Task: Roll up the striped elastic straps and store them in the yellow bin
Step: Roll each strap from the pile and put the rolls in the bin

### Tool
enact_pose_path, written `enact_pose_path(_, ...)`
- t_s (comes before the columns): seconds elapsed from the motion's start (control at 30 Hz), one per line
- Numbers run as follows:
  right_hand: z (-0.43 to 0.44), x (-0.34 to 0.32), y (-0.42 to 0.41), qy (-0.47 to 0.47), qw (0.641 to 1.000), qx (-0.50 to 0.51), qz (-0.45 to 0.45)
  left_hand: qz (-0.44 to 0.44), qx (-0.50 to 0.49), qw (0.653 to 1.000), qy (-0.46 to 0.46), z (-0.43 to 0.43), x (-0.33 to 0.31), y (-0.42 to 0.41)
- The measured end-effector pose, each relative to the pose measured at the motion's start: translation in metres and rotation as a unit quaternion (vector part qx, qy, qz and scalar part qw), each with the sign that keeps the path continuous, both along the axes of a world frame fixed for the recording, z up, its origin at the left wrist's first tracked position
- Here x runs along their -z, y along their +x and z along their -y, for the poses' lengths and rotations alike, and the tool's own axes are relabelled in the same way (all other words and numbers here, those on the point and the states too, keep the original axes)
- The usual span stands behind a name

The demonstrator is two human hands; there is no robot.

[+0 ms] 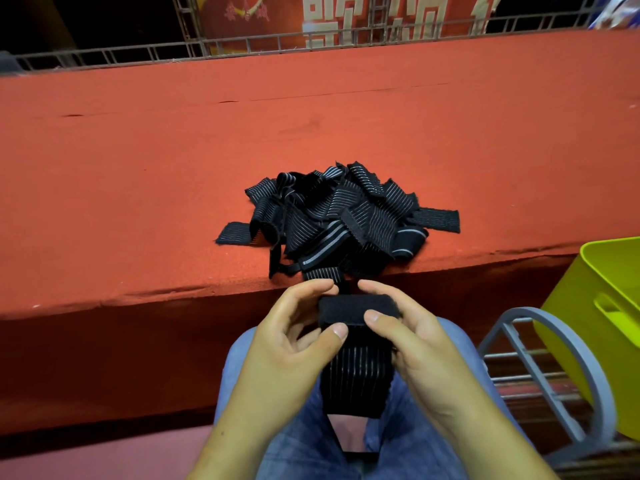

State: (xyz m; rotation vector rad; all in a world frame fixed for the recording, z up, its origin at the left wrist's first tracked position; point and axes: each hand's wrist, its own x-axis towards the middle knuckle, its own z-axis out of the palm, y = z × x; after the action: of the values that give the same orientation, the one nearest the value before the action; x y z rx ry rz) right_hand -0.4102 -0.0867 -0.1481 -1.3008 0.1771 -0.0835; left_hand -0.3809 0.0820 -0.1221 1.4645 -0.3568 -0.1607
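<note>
Across the whole middle, a broad ledge [138, 168] covered in red felt, its front edge close above the knees. Along its far side, a grey metal railing [242, 46] and, behind that, a red banner [277, 15] with pale characters. At the far right, lower than the ledge top and well apart from the heap, a yellow bin [602, 306], open side up, sitting on a grey metal rack [588, 358] with a curved frame. Bottom centre, a lap in blue jeans [415, 445]. Near the ledge's front edge, a tangled pile of straps [332, 216], black with thin pale stripes, loose ends lying flat to the left and right, one end reaching the edge just above the hands. Over the lap, left hand [287, 348] and right hand [415, 341], close together with fingertips nearly meeting, both clamped on a single strap [356, 375]. Thumbs on the near face, fingers curled over the far side. At the strap's top, between the two thumbs, a short, thick black roll [356, 308]. Below the roll, the striped length hanging straight down between the thighs. Hard to tell whether that strap joins the pile behind the fingers.
</note>
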Motion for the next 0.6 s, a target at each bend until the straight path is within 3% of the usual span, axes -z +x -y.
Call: enact_pose_path(0.6,-0.0029,0.0001,-0.0010,-0.041,0.999,0.004,0.023,0.004,-0.035,0.999,0.034,-0.0007,0.0045,0.0037)
